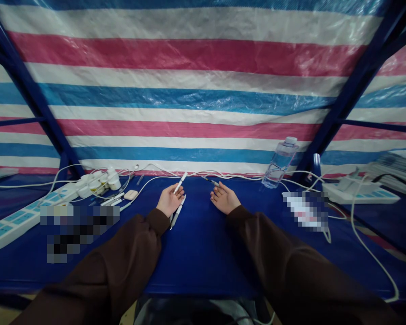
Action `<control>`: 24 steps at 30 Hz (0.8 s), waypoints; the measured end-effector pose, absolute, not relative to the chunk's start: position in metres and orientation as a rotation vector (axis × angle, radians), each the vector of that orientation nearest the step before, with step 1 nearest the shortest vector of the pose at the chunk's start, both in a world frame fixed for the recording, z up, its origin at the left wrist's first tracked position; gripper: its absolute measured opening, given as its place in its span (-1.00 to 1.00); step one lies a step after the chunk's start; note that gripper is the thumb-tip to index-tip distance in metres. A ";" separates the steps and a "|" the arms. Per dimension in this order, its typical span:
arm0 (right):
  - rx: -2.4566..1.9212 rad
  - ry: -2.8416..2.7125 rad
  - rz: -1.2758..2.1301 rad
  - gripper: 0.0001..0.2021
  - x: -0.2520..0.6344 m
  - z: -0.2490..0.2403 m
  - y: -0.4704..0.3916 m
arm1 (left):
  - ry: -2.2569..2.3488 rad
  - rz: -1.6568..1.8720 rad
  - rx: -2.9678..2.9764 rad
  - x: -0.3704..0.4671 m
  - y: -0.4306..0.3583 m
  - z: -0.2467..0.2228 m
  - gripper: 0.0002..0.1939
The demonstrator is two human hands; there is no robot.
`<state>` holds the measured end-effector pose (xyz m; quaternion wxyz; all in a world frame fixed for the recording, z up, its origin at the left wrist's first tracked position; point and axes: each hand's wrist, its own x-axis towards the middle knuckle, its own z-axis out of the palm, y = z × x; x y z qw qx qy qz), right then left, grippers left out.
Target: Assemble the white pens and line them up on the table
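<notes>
My left hand (169, 201) rests palm up over the blue table (203, 253), fingers loosely curled, with a white pen (180, 182) lying across them and held there. A second, white and grey pen (178, 212) lies on the table along the right side of this hand. To the right, my right hand (225, 199) is turned palm inward with its fingers apart and nothing in the palm. A thin dark pen (211, 181) is just beyond its thumb; whether they touch is hard to tell.
A clear bottle (279, 163) leans at the back right, near a white power strip (362, 193). At left lie a long power strip (13, 221), white plugs (113, 178), a small white case (131, 195) and cables. Blurred items flank both arms. Striped sheeting (189, 104) hangs behind.
</notes>
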<state>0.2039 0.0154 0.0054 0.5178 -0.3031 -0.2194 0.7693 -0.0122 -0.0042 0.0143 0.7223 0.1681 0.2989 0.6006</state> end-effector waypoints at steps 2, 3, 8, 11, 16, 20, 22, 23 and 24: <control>-0.743 -0.597 1.812 -0.83 0.204 0.005 0.016 | 0.675 1.318 0.382 -0.012 -0.005 0.016 -0.96; -0.745 -0.615 1.801 -0.83 0.204 0.005 0.016 | 0.675 1.314 0.386 -0.011 -0.006 0.016 -0.96; -0.720 -0.495 1.854 -0.82 0.202 0.005 0.016 | 0.691 1.286 0.391 -0.010 -0.006 0.017 -0.95; -0.733 -0.475 1.850 -0.82 0.201 0.005 0.016 | 0.709 1.280 0.421 -0.010 -0.005 0.017 -0.96; -0.783 -0.551 1.819 -0.83 0.200 0.006 0.015 | 0.717 1.289 0.452 -0.009 -0.004 0.015 -0.98; -0.799 -0.529 1.823 -0.85 0.198 0.005 0.015 | 0.731 1.306 0.477 -0.009 -0.003 0.011 -0.96; -0.809 -0.535 1.809 -0.86 0.198 0.004 0.016 | 0.747 1.318 0.486 -0.009 -0.003 0.010 -0.95; -0.814 -0.540 1.803 -0.86 0.197 0.003 0.016 | 0.752 1.324 0.490 -0.010 -0.002 0.009 -0.94; -0.819 -0.545 1.797 -0.87 0.197 0.003 0.016 | 0.756 1.332 0.494 -0.010 -0.002 0.009 -0.93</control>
